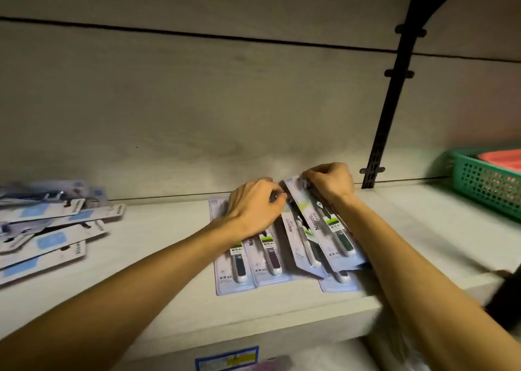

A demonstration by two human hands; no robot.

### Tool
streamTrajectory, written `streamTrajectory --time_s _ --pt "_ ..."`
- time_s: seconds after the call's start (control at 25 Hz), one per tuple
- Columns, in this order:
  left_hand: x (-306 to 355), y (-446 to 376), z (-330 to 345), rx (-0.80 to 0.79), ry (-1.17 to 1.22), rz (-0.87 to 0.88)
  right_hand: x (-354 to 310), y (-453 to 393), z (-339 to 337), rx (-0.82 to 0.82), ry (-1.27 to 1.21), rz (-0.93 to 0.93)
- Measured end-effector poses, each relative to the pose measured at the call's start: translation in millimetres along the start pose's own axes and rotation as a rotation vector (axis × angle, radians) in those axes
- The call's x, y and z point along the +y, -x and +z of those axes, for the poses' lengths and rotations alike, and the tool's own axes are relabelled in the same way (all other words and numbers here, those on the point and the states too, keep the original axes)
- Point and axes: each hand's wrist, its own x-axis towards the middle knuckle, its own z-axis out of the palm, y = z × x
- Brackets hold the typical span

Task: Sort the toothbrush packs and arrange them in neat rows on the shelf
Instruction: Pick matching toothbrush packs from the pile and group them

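Several toothbrush packs lie on the pale shelf (pixel 158 294). Two flat packs (pixel 253 263) sit side by side at the centre, under my left hand (pixel 255 207), whose curled fingers pinch the top of a tilted pack (pixel 303 246). My right hand (pixel 331 183) grips the top end of another tilted pack (pixel 335 235) that overlaps the first and leans toward the back wall. More packs lie beneath these two. A loose pile of blue-labelled packs (pixel 48 229) lies at the left end of the shelf.
A green plastic basket (pixel 485 184) with reddish contents stands at the right of the shelf. A black slotted shelf upright (pixel 392 102) runs up the back wall behind my right hand. A blue price label (pixel 225 358) sits on the shelf's front edge.
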Motion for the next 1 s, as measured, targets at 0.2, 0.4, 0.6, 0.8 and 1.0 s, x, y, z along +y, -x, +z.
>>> streamTrajectory --time_s 0.2,0.4,0.6,0.8,1.0 --pt "1 3 1 0.029 -0.054 0.062 3 -1 -12 -0.022 0.152 -0.092" --pt "-20 -1 -33 0.068 -0.103 0.030 -11 6 -20 -0.155 -0.007 -0.200" --pt "-73 15 -85 0.021 -0.245 -0.012 -59 25 -7 -0.462 0.301 -0.456" --pt "-117 50 -136 0.064 -0.414 -0.008 -110 70 47 -0.587 0.581 -0.688" --pt "-174 95 -200 0.048 -0.518 -0.085 -160 115 113 -0.650 0.572 -0.796"
